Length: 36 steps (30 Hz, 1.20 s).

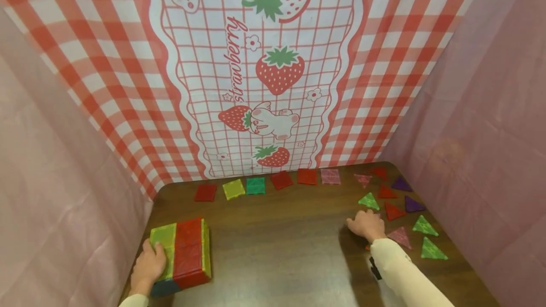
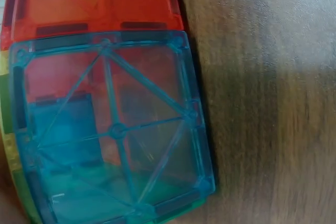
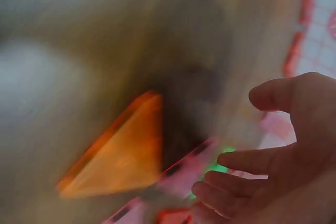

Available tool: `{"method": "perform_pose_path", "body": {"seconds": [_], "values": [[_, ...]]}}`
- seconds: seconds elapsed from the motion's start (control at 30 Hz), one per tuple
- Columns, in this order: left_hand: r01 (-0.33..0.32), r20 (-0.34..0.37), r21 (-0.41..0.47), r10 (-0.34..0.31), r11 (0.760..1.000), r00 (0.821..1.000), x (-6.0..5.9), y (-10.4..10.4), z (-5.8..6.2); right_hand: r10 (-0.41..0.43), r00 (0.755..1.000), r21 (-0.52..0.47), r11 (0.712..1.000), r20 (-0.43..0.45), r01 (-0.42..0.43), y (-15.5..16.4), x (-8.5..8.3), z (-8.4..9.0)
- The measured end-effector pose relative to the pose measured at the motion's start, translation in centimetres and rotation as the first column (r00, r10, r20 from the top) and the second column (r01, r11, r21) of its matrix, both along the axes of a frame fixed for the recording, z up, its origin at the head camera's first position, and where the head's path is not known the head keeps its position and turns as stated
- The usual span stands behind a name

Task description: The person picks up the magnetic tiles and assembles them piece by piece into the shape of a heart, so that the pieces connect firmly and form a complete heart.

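My left hand (image 1: 147,264) rests on the left edge of a box built of magnetic tiles (image 1: 187,250), with the fingertips at its yellow-green top panel. The box's top is yellow-green and red, and a blue square tile (image 2: 118,129) forms part of the side seen in the left wrist view. Most of the left hand is hidden there. Over the table's right part, my right hand (image 1: 368,225) is held with fingers apart, nothing in them. An orange triangular tile (image 3: 121,156) lies near it, blurred. A light green triangle tile (image 1: 369,201) lies just beyond the hand.
Along the back edge of the wooden table (image 1: 277,240) lies a row of square tiles, including a yellow one (image 1: 233,189) and a teal one (image 1: 255,185). Several triangle tiles, such as a purple one (image 1: 414,204), lie at the right. A strawberry-print cloth (image 1: 273,70) hangs behind.
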<state>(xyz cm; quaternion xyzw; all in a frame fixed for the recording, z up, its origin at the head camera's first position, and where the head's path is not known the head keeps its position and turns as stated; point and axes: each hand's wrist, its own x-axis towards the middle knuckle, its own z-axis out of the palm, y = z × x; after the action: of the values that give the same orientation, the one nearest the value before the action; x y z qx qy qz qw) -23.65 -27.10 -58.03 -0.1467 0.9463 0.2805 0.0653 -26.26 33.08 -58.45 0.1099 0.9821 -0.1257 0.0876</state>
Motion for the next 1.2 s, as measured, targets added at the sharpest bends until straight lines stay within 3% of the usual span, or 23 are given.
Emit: {"method": "perform_pose_path", "body": {"seconds": [0.1,0.23,0.33,0.4,0.47,0.53,0.6,0.67,0.7,0.73,0.77,0.9,0.97,1.07,1.2], "values": [[-0.005,-0.013,-0.023,0.004,1.0,1.0,-0.1,0.1,0.0,0.009,1.0,0.02,1.0,0.001,-0.009,1.2,1.1,-0.8],[-0.035,-0.053,-0.074,0.031,0.997,0.998,-0.2,0.5,-0.4,0.118,0.99,0.033,0.993,-0.082,-0.116,0.1,1.7,-2.3],[-0.078,-0.164,-0.133,0.056,0.988,0.985,-0.2,1.5,-0.4,0.218,0.966,0.033,0.976,-0.14,-0.215,-1.7,1.6,-2.8],[-0.097,-0.277,-0.156,0.05,0.983,0.96,-0.5,2.9,0.1,0.26,0.947,0.025,0.965,-0.188,-0.26,-3.0,1.4,-2.9],[-0.085,-0.407,-0.166,0.01,0.982,0.913,-1.2,4.9,0.9,0.295,0.925,0.027,0.954,-0.239,-0.297,-4.4,1.2,-3.0],[-0.03,-0.545,-0.177,-0.072,0.984,0.836,-2.0,7.3,1.7,0.331,0.899,0.035,0.941,-0.287,-0.336,-5.8,0.9,-3.3],[0.05,-0.651,-0.208,-0.177,0.977,0.738,-2.7,10.2,2.4,0.372,0.872,0.03,0.923,-0.318,-0.383,-7.4,0.8,-3.6],[0.142,-0.706,-0.266,-0.293,0.953,0.644,-3.0,13.3,2.7,0.412,0.854,0.001,0.901,-0.318,-0.434,-9.0,0.6,-3.8],[0.188,-0.713,-0.298,-0.349,0.936,0.608,-3.0,15.0,2.7,0.437,0.841,-0.003,0.887,-0.318,-0.462,-9.8,0.6,-3.9],[0.242,-0.696,-0.327,-0.406,0.914,0.592,-3.0,16.6,2.6,0.461,0.83,-0.009,0.873,-0.314,-0.488,-10.6,0.6,-4.0],[0.297,-0.666,-0.357,-0.464,0.886,0.584,-2.8,18.1,2.4,0.488,0.815,-0.003,0.857,-0.313,-0.515,-11.5,0.6,-4.0],[0.493,-0.439,-0.441,-0.659,0.75,0.61,-2.0,23.0,0.1,0.592,0.742,0.071,0.794,-0.314,-0.604,-14.6,0.9,-4.4],[0.568,-0.331,-0.447,-0.718,0.691,0.613,-1.6,24.4,-1.5,0.616,0.726,0.075,0.776,-0.307,-0.626,-15.8,1.3,-4.7],[0.626,-0.253,-0.437,-0.756,0.646,0.604,-1.2,25.8,-3.5,0.606,0.736,0.015,0.775,-0.302,-0.631,-16.7,1.7,-5.2],[0.631,-0.199,-0.477,-0.774,0.612,0.601,-0.9,26.3,-4.8,0.543,0.776,-0.034,0.812,-0.32,-0.582,-15.3,1.6,-5.6]]}}
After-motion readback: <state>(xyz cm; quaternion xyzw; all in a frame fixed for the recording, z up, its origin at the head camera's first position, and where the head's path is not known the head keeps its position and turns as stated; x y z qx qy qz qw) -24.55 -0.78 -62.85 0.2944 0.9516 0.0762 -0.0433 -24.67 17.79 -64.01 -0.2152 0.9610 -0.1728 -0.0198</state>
